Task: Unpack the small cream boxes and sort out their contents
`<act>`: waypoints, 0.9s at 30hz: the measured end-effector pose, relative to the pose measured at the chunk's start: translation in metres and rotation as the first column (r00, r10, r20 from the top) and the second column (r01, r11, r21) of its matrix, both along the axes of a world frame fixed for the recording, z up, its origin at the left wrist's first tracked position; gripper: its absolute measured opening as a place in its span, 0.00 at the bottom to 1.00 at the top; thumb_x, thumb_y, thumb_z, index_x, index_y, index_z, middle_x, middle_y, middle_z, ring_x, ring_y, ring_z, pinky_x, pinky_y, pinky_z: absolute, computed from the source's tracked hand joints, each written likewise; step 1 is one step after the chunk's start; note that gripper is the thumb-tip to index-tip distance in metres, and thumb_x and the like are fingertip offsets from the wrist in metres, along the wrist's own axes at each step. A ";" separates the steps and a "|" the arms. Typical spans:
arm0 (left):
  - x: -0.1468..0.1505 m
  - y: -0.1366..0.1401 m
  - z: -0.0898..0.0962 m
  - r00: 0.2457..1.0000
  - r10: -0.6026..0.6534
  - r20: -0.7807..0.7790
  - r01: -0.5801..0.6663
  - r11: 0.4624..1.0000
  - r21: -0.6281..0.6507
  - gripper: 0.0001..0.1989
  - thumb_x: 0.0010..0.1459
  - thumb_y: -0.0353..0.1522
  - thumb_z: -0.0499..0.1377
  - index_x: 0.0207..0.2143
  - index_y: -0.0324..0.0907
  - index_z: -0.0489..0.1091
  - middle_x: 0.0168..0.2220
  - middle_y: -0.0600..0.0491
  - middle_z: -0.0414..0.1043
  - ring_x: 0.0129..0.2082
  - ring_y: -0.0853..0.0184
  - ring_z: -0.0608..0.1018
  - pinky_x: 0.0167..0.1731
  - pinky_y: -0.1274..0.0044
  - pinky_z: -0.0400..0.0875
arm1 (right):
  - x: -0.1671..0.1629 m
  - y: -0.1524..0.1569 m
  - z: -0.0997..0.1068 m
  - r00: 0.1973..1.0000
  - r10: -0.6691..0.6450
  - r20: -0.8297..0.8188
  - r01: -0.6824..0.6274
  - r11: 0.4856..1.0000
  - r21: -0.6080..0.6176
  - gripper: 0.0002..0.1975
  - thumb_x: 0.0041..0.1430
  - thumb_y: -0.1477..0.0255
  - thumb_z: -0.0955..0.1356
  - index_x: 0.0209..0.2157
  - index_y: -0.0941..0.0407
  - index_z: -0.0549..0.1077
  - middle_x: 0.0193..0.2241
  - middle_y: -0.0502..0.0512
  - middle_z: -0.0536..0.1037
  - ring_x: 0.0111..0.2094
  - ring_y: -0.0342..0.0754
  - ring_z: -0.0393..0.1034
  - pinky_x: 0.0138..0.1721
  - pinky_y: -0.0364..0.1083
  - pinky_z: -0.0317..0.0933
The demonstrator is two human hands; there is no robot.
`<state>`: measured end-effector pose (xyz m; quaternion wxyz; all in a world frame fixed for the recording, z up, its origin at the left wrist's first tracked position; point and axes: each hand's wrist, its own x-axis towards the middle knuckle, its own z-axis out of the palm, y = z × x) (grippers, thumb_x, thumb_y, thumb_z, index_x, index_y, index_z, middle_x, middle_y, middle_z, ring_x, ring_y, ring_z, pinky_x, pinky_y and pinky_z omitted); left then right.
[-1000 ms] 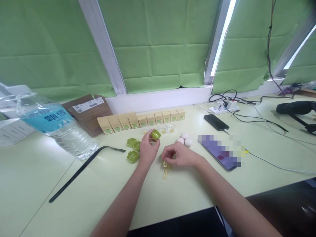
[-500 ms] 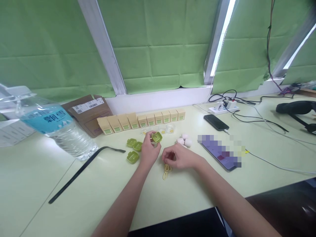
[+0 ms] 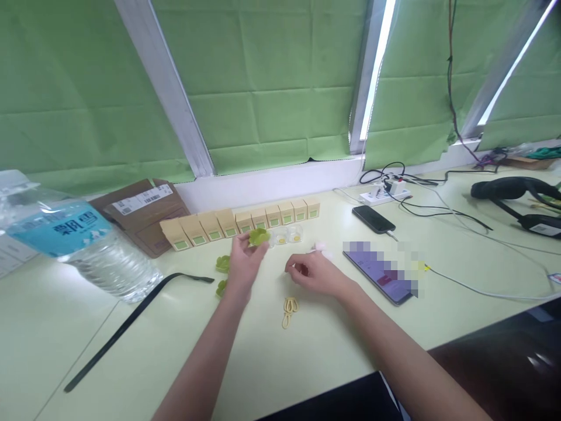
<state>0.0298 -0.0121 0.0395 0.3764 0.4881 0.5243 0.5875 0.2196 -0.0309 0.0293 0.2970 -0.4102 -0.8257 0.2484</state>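
Note:
My left hand (image 3: pixel 245 260) grips a small green plastic case part (image 3: pixel 259 236), shaped like an open shallow cup, above the table. My right hand (image 3: pixel 315 273) is closed, thumb and fingertips curled together; whether anything is between them is hidden. Below it lie several pale yellow loops (image 3: pixel 289 310). Behind it, partly covered, are white rounded pieces (image 3: pixel 319 248). More green case parts (image 3: pixel 222 264) lie left of my left hand, partly hidden by it. Just beyond the held part stand small clear containers with yellow centres (image 3: pixel 295 234).
A row of small tan boxes (image 3: pixel 210 225) runs along the back, beside a brown carton (image 3: pixel 140 213). A large water bottle (image 3: pixel 87 240) and black strap (image 3: pixel 135 318) are at left. Two phones (image 3: pixel 374 219), a power strip (image 3: pixel 385 195), cables and headphones (image 3: pixel 504 188) occupy the right.
The view has shifted slightly. My left hand has moved left, tilting the green case part. My right hand has moved up and away from the yellow loops, which now show fully.

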 end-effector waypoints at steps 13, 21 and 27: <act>-0.135 -0.023 0.017 0.737 0.067 -0.672 -0.179 0.979 -0.098 0.31 0.48 0.51 0.64 0.51 0.46 0.67 0.52 0.45 0.75 0.41 0.57 0.80 0.40 0.67 0.75 | -0.002 -0.003 0.000 0.997 -0.079 -0.022 0.080 0.995 0.055 0.10 0.62 0.73 0.65 0.37 0.55 0.78 0.20 0.47 0.76 0.19 0.39 0.63 0.28 0.41 0.53; -0.150 -0.025 -0.001 0.737 -0.113 -0.666 -0.094 0.959 -0.266 0.34 0.46 0.55 0.63 0.49 0.44 0.66 0.43 0.46 0.79 0.42 0.56 0.80 0.44 0.67 0.73 | -0.003 -0.005 0.000 0.997 -0.030 -0.072 0.032 0.999 0.020 0.09 0.62 0.73 0.65 0.36 0.55 0.78 0.18 0.47 0.75 0.20 0.40 0.65 0.26 0.40 0.54; -0.156 -0.027 -0.006 0.577 -0.069 -0.814 -0.248 0.935 -0.255 0.29 0.49 0.54 0.59 0.46 0.44 0.67 0.38 0.48 0.79 0.36 0.56 0.80 0.37 0.69 0.71 | -0.003 -0.004 0.001 0.997 -0.025 -0.069 0.025 1.000 -0.003 0.09 0.62 0.74 0.65 0.36 0.55 0.78 0.19 0.47 0.75 0.21 0.41 0.67 0.27 0.40 0.55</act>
